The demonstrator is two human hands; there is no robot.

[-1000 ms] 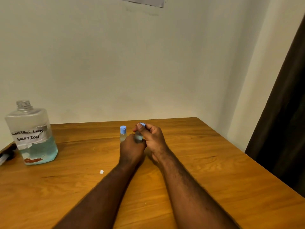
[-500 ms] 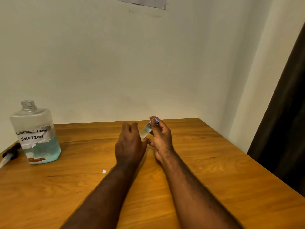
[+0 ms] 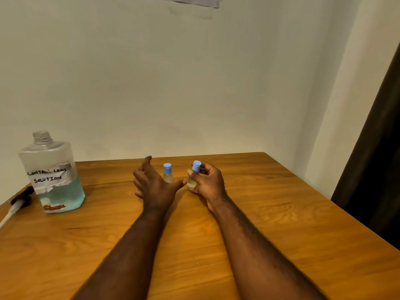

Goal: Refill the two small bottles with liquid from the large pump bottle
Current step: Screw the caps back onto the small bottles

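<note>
Standing upright, the free small bottle (image 3: 167, 173) is found just at one o'clock of the left hand (image 3: 154, 187), splayed and empty; its twin (image 3: 196, 166) is pinched, slightly tilted, by the right hand (image 3: 210, 182).

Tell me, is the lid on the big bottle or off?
Off. The big bottle shows a bare threaded neck, and its pump lies on the table beside it.
</note>
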